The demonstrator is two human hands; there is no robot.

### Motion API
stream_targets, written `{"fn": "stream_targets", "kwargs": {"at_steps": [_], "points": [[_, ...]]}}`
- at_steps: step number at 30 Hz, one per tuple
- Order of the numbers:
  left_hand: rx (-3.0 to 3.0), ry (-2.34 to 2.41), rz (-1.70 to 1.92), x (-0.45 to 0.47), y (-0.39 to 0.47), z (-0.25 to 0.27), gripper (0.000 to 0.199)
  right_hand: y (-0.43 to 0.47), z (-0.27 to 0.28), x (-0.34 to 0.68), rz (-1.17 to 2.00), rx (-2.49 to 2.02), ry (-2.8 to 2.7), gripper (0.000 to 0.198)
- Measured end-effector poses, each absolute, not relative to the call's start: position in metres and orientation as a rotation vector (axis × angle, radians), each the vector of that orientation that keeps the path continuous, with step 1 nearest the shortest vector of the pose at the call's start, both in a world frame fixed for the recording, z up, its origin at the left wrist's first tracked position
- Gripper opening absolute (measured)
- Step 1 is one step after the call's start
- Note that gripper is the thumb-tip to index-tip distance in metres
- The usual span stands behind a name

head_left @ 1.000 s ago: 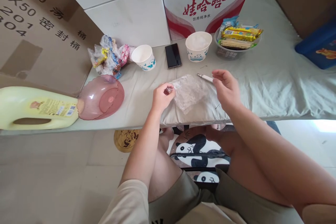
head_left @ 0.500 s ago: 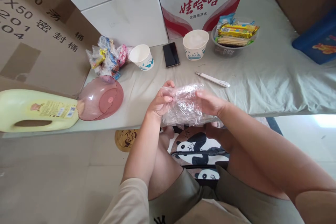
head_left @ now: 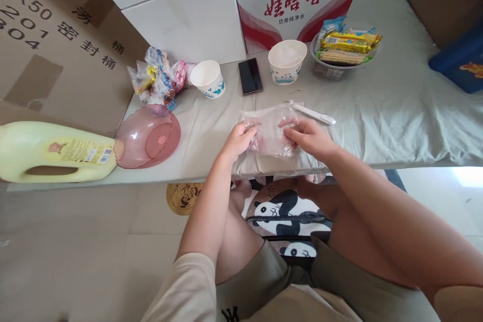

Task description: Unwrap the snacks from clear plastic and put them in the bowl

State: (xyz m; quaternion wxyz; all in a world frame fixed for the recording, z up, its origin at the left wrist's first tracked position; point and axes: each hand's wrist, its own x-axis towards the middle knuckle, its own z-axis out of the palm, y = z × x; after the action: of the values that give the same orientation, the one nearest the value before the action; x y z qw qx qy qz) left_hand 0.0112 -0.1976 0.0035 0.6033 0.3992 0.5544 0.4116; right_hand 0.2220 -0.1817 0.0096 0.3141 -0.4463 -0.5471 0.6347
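Near the front edge of the pale cloth point(head_left: 396, 110), holding clear plastic film point(head_left: 269, 136) stretched between two hands. Pinching at its nine o'clock side with the left hand point(head_left: 241, 138), fingers mostly curled, thumb pressing the film. Gripping at three o'clock with the right hand point(head_left: 307, 136), partly closed, thumb over the film and fingers faintly visible through it. Cannot tell whether touching the cloth below. With the film as the dial's centre, can see a slim white tool point(head_left: 315, 113) just beside at two o'clock, a dark phone point(head_left: 250, 76) at eleven, a filled paper cup point(head_left: 286, 71) near twelve and a bowl point(head_left: 332, 71) of wrapped snacks point(head_left: 350, 43) between one and two. Farther off, can see a pink bowl point(head_left: 153, 136) at nine, near a yellow jug point(head_left: 56, 153).
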Motion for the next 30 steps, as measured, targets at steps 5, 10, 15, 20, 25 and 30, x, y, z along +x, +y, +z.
{"fn": "stream_targets", "kwargs": {"at_steps": [5, 10, 15, 20, 25, 30], "points": [[0.847, 1.178, 1.011, 0.003, -0.198, 0.009, 0.025, -0.181, 0.014, 0.226, 1.628, -1.015, -1.209, 0.029], [0.838, 1.048, 1.034, -0.003, -0.195, 0.015, 0.035, -0.177, 0.016, 0.232, 1.758, -0.945, -1.207, 0.038], [1.008, 1.175, 1.033, 0.001, -0.191, 0.002, 0.05, -0.172, 0.001, 0.23, 1.526, -1.21, -1.184, 0.046], [1.115, 1.439, 1.398, 0.001, -0.185, -0.008, 0.044, -0.167, -0.006, 0.229, 1.408, -1.185, -1.085, 0.035], [1.176, 1.427, 1.272, 0.015, -0.191, -0.009, 0.024, -0.175, 0.004, 0.224, 1.156, -1.182, -1.26, 0.023], [1.193, 1.124, 1.123, 0.037, -0.198, -0.011, 0.055, -0.188, 0.009, 0.214, 1.343, -1.036, -1.457, 0.026]]}}
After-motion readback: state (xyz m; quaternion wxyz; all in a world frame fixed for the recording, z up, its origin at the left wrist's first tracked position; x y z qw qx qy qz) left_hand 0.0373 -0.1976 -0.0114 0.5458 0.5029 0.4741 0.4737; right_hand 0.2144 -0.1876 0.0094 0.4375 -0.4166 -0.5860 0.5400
